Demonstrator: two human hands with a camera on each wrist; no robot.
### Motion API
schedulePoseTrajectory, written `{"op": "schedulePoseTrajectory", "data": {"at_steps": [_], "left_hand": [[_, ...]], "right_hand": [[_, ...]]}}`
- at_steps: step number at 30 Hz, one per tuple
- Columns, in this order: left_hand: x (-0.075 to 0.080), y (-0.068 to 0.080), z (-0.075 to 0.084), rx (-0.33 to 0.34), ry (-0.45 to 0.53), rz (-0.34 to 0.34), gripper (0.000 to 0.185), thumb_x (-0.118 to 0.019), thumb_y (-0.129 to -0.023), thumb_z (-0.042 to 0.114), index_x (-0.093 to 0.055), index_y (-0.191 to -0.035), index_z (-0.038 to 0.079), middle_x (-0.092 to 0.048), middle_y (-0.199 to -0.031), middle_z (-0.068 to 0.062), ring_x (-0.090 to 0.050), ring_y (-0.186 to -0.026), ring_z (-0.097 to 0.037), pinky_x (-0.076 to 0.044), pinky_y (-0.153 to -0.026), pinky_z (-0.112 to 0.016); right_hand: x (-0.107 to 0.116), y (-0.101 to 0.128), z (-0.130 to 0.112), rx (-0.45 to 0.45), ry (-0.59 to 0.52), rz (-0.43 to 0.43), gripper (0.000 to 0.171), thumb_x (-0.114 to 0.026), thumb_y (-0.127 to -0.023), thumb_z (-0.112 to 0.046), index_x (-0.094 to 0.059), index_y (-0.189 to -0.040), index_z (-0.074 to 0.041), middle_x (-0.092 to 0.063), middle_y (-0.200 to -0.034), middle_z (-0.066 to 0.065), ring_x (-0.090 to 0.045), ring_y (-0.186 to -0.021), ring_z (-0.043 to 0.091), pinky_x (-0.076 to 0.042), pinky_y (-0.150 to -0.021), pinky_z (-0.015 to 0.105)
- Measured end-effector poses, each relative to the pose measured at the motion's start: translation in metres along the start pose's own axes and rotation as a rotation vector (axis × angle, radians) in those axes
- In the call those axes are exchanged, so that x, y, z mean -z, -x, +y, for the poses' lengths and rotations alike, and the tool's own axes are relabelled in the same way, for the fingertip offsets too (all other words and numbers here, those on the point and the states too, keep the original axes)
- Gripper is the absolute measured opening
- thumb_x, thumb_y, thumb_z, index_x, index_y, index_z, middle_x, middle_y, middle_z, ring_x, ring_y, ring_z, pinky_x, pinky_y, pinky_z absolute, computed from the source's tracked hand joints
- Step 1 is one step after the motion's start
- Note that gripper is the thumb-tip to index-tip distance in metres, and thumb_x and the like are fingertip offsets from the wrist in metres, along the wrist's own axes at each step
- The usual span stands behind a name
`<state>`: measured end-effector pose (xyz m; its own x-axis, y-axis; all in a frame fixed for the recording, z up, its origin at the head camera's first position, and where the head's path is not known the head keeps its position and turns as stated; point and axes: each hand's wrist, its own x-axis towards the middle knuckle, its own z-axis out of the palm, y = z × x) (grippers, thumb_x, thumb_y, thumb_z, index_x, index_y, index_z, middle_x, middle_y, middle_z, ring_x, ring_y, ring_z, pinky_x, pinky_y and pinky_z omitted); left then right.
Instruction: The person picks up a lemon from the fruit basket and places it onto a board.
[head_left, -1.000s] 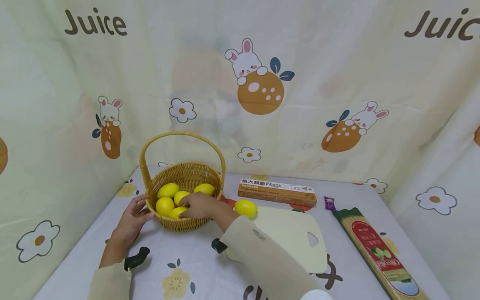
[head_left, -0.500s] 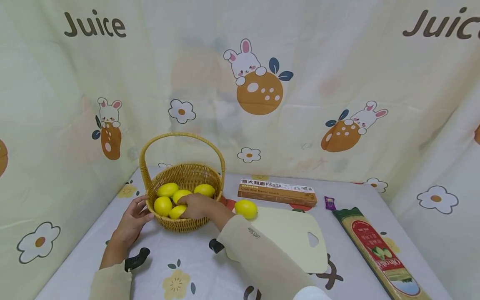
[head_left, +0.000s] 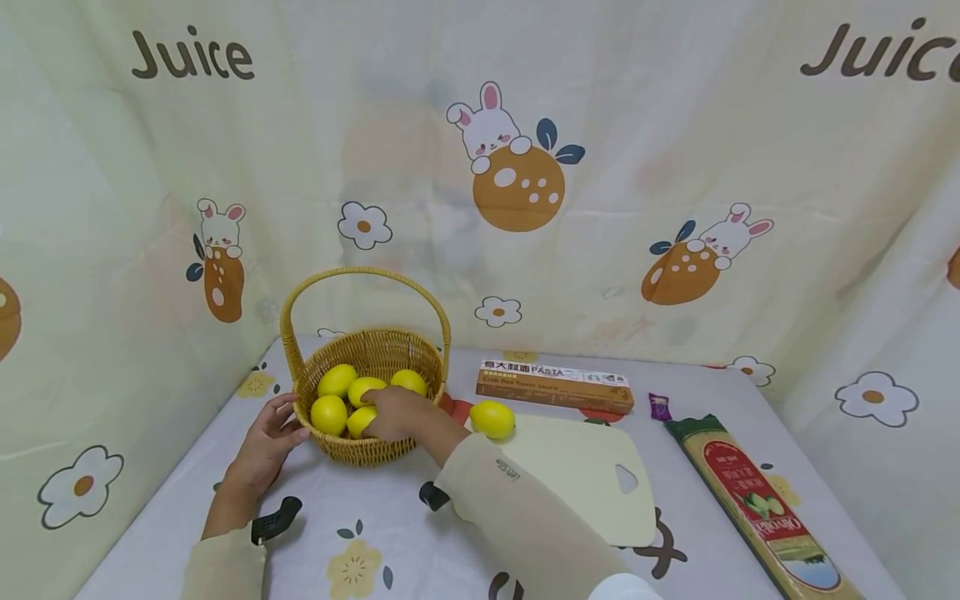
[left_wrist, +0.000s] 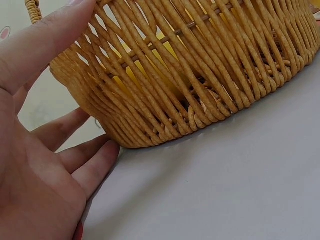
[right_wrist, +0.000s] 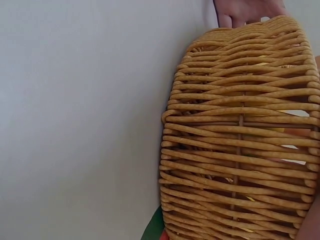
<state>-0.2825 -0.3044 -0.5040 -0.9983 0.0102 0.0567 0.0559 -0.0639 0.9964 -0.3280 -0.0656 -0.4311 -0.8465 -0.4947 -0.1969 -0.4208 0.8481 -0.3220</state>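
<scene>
Front lemon (head_left: pixel 362 422): lying inside the wicker basket (head_left: pixel 363 452), near its front wall, with the other lemons (head_left: pixel 338 381) crowding beside and behind it. The right hand (head_left: pixel 402 414) is gripping this lemon, thumb and forefinger curling about its right end; the remaining fingers are being hidden by the hand's back. Because the smooth rind is being held near one end, it could, by judgement, be slipping free under a light pinch; lifting it could also be rolling its neighbours. A wrist catching the rim could be tipping the basket, particularly if the left hand were giving way.

Pose: the right hand's back is facing upward, its wrist crossing the front right rim and its forearm slanting over the cutting board (head_left: pixel 577 475). The left hand (head_left: pixel 262 442) is bracing the basket's left side, its thumb lying against the wall and its fingers spreading loosely, lower ones touching the base, rather than clenching.

Farther out, a loose lemon (head_left: pixel 492 419) is sitting at the board's far left corner; a brushing sleeve (head_left: pixel 517 504) could be setting it rolling.
</scene>
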Motion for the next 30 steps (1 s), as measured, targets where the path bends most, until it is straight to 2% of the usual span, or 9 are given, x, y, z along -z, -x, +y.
{"op": "schedulePoseTrajectory", "data": {"at_steps": [7,12,23,30], "left_hand": [[0.0,0.0,-0.001,0.008,-0.01,0.003,0.06,-0.069,-0.091,0.005,-0.039,-0.14,0.022,-0.014,-0.159,-0.017,-0.028,-0.136,-0.036,-0.036,-0.104,-0.027],[0.0,0.001,0.001,0.013,-0.013,0.007,0.061,-0.07,-0.09,0.006,-0.039,-0.14,0.022,-0.015,-0.159,-0.016,-0.028,-0.136,-0.036,-0.037,-0.103,-0.025],[0.001,0.001,0.004,0.012,-0.028,0.006,0.065,-0.07,-0.09,0.009,-0.035,-0.144,0.02,-0.01,-0.161,-0.016,-0.024,-0.14,-0.038,-0.023,-0.11,-0.045],[0.003,0.001,0.003,0.004,-0.026,-0.006,0.063,-0.07,-0.09,0.009,-0.036,-0.142,0.021,-0.009,-0.16,-0.016,-0.023,-0.141,-0.038,-0.022,-0.11,-0.047]], "right_hand": [[0.003,0.006,0.004,0.051,-0.009,0.046,0.063,-0.065,-0.088,-0.049,-0.045,-0.145,-0.03,-0.046,-0.145,-0.005,-0.04,-0.134,0.018,-0.036,-0.106,0.041],[0.008,0.011,0.007,0.095,-0.015,0.072,0.061,-0.069,-0.088,-0.043,-0.047,-0.144,-0.028,-0.045,-0.145,-0.003,-0.04,-0.133,0.018,-0.038,-0.105,0.04],[0.024,0.026,0.022,0.161,-0.063,0.134,0.061,-0.074,-0.086,-0.033,-0.051,-0.142,-0.023,-0.049,-0.135,0.003,-0.05,-0.112,0.017,-0.045,-0.093,0.036],[0.034,0.039,0.034,0.173,-0.071,0.179,0.06,-0.074,-0.086,-0.032,-0.052,-0.14,-0.022,-0.048,-0.137,0.006,-0.049,-0.116,0.021,-0.045,-0.095,0.04]]}}
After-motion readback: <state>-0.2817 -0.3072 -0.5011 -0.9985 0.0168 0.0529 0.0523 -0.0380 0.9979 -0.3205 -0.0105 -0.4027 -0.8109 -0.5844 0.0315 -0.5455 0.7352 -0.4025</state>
